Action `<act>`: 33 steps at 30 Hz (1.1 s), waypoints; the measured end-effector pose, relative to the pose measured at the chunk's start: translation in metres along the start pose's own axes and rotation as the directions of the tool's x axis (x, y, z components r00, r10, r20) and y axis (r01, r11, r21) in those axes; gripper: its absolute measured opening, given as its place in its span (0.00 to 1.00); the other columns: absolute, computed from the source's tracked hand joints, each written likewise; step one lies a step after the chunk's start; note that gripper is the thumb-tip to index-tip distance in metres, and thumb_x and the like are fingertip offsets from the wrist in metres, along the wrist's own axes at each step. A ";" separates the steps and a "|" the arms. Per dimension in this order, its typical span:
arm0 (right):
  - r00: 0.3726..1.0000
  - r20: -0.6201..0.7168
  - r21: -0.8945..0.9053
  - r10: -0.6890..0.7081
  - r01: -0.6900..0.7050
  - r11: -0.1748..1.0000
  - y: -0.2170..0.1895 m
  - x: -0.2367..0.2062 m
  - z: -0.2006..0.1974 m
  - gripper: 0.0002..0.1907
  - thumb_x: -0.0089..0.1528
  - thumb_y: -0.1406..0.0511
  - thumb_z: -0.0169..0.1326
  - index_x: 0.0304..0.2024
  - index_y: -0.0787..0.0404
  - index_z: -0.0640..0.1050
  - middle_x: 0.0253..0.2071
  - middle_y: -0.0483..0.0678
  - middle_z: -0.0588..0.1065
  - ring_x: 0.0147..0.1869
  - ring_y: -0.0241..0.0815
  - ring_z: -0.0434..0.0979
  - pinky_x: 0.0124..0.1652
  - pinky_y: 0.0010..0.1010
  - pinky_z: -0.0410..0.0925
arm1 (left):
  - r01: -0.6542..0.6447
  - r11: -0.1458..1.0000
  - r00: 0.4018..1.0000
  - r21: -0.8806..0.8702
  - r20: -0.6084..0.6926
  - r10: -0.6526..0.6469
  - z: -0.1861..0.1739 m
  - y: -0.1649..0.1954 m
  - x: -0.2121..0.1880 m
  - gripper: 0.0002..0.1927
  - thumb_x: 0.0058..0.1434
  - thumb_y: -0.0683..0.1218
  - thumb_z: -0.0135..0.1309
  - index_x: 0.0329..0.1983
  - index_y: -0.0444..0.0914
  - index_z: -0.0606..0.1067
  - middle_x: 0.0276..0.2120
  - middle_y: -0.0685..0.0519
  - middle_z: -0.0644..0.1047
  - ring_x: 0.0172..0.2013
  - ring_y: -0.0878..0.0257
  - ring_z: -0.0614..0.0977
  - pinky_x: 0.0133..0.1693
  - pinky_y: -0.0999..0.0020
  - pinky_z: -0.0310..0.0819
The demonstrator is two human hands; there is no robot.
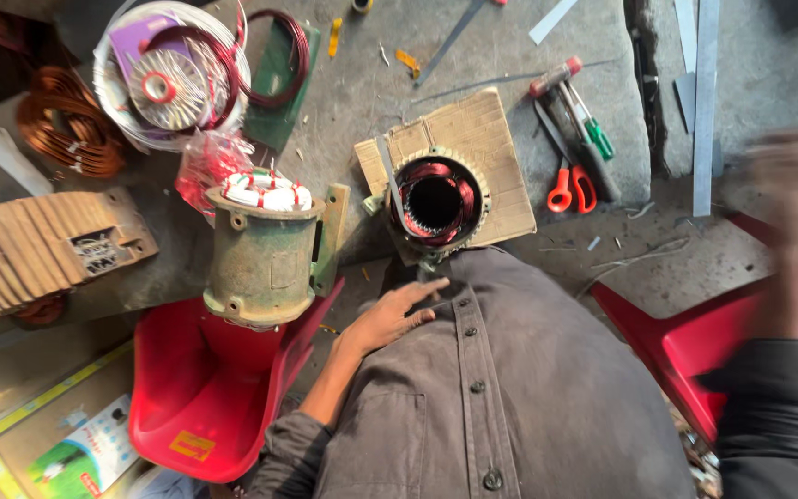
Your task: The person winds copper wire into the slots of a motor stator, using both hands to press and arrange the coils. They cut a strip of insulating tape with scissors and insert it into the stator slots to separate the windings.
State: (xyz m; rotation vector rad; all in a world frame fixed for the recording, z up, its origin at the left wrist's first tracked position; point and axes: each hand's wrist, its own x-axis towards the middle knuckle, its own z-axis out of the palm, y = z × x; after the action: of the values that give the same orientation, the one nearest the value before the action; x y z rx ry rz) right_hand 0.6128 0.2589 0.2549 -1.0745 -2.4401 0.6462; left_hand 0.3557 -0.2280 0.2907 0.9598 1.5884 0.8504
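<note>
My left hand (388, 318) lies flat on the front of my grey buttoned shirt (510, 388), fingers spread and holding nothing. Just beyond its fingertips a round motor stator (436, 200) with red-brown windings sits on a piece of cardboard (491, 139) on the concrete floor. My right hand (791, 189) is raised at the far right and heavily blurred by motion. Nothing can be made out in it, and its fingers cannot be read.
A green motor housing (265, 254) with white-taped windings stands on a red plastic seat (200, 397). Left of it are a ribbed metal cover (43, 245), a copper wire coil (66, 120) and a bagged wire spool (173, 83). Orange-handled scissors (572, 189), screwdrivers (593, 129), metal strips (704, 92) and another red seat (695, 346) are on the right.
</note>
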 end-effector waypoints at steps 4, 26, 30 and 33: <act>0.921 0.359 0.316 -0.149 0.031 0.948 -0.153 -0.079 0.076 0.22 0.60 0.79 0.53 0.55 0.61 0.82 0.45 0.52 0.81 0.43 0.45 0.81 0.46 0.35 0.73 | 0.467 0.884 0.883 0.010 0.041 -0.467 -0.002 -0.048 -0.014 0.19 0.67 0.58 0.56 0.50 0.40 0.81 0.33 0.46 0.83 0.29 0.46 0.80 0.35 0.57 0.74; 0.903 0.324 0.088 -0.282 0.268 0.959 -0.346 -0.166 0.188 0.17 0.62 0.72 0.57 0.54 0.59 0.78 0.51 0.52 0.74 0.54 0.55 0.74 0.48 0.41 0.71 | -0.027 0.962 0.714 -0.273 -0.678 -0.172 -0.015 -0.102 0.054 0.16 0.65 0.50 0.57 0.29 0.32 0.81 0.19 0.47 0.79 0.19 0.60 0.81 0.25 0.63 0.72; 0.825 0.400 0.204 -0.399 0.345 0.916 -0.330 -0.124 0.189 0.14 0.61 0.69 0.60 0.50 0.55 0.80 0.46 0.50 0.76 0.52 0.52 0.75 0.50 0.42 0.71 | -0.029 0.983 0.638 -0.183 -0.760 -0.122 -0.020 -0.102 0.057 0.14 0.63 0.49 0.58 0.30 0.33 0.81 0.23 0.40 0.77 0.26 0.55 0.86 0.28 0.58 0.74; 0.834 0.311 0.148 -0.456 0.431 0.890 -0.326 -0.080 0.192 0.14 0.63 0.68 0.62 0.51 0.56 0.80 0.47 0.52 0.77 0.54 0.55 0.74 0.52 0.43 0.70 | 0.122 0.974 0.574 -0.190 -0.787 -0.225 -0.024 -0.085 0.056 0.17 0.60 0.51 0.63 0.26 0.33 0.82 0.19 0.45 0.79 0.23 0.53 0.84 0.28 0.58 0.74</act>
State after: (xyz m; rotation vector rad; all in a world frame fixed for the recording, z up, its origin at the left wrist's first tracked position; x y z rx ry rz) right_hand 0.3746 -0.0453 0.2652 -0.3498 -2.7931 0.8016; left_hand 0.3113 -0.2148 0.1966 0.2755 2.3264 1.3315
